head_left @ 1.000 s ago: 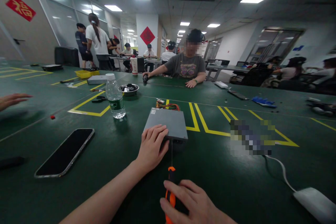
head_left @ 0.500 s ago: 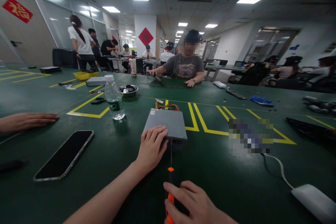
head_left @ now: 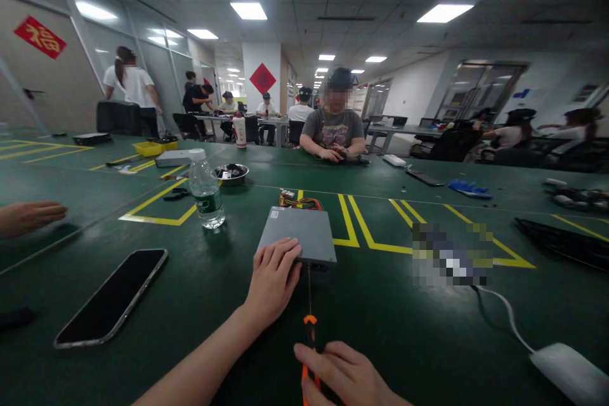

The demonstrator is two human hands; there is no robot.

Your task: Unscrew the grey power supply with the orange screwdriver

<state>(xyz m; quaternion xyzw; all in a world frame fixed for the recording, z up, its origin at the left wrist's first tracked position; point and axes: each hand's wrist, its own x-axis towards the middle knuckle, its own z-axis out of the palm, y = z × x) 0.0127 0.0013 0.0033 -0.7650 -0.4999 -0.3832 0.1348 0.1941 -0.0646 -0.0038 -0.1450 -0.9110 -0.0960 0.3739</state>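
While the left hand (head_left: 275, 278) is bearing on the near left corner of the box (head_left: 304, 231), its fingers are lying close together over the top face and its thumb is reaching down beside the near face. The right hand (head_left: 349, 374) is holding the screwdriver (head_left: 311, 330), its fingers partly curled about the handle. The shaft is pointing away from the person, toward the near face of the box; whether the tip is seating in a screw cannot be told. The box is lying flat on the worktop (head_left: 204, 295), straight ahead of the person, with wires (head_left: 309, 203) emerging at its far side. Yellow tape (head_left: 354, 228) is marking the surface to its right. The bottle (head_left: 206, 190) is standing upright to the left of the box, and the bowl (head_left: 233, 183) is sitting just beyond it. Nearer the person, at left, the phone (head_left: 111, 298) is lying with its dark screen upward.
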